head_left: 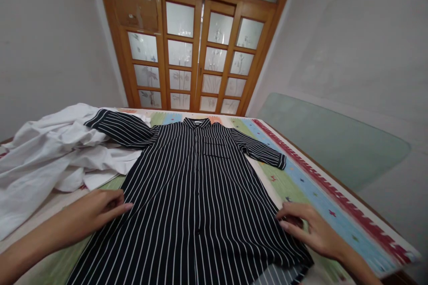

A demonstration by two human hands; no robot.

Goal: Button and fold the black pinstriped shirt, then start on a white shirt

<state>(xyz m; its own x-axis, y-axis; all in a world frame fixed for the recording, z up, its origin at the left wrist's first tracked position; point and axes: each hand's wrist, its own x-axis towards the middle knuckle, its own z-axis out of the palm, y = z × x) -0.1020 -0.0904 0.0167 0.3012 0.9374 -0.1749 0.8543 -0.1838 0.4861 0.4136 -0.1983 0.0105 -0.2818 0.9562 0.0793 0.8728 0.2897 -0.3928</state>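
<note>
left hand (96, 213) half-curled | right hand (314, 230) narrowed — grip on striped shirt (187, 196) unclear | chest pocket (216, 148) — lying flat

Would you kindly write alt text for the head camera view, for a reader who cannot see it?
A black shirt with white stripes lies spread front side up, collar away from the person, with the left hand and right hand at its side edges. Crumpled white cloth lies partly under one sleeve on a patterned cover; glass-paned wooden doors stand beyond.
</note>
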